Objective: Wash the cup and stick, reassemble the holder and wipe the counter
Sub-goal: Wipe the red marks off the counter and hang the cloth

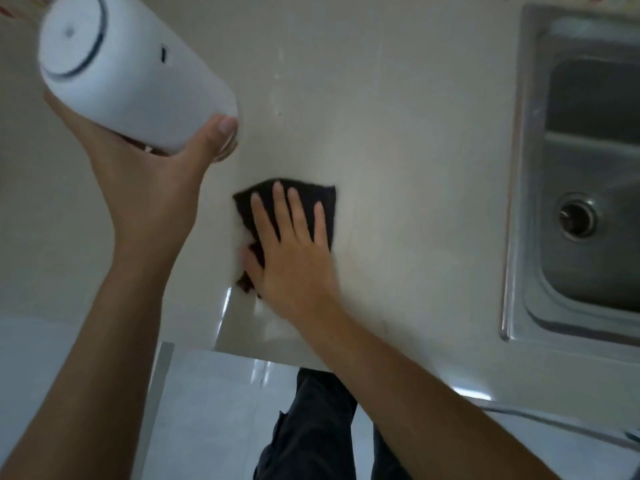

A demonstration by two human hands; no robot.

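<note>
My left hand (152,181) grips a white cylindrical holder (124,71) and holds it lifted and tilted above the counter at the upper left, its round base facing the camera. A dark cloth (322,202) lies flat on the pale counter (398,133) near its left edge. My right hand (294,247) presses down on the cloth with the fingers spread. The holder's inside and any stick are hidden.
A stainless steel sink (588,202) with a round drain (577,216) is set into the counter at the right. The counter's left and front edges drop to a glossy tiled floor (207,410), where my dark trousers (311,427) show.
</note>
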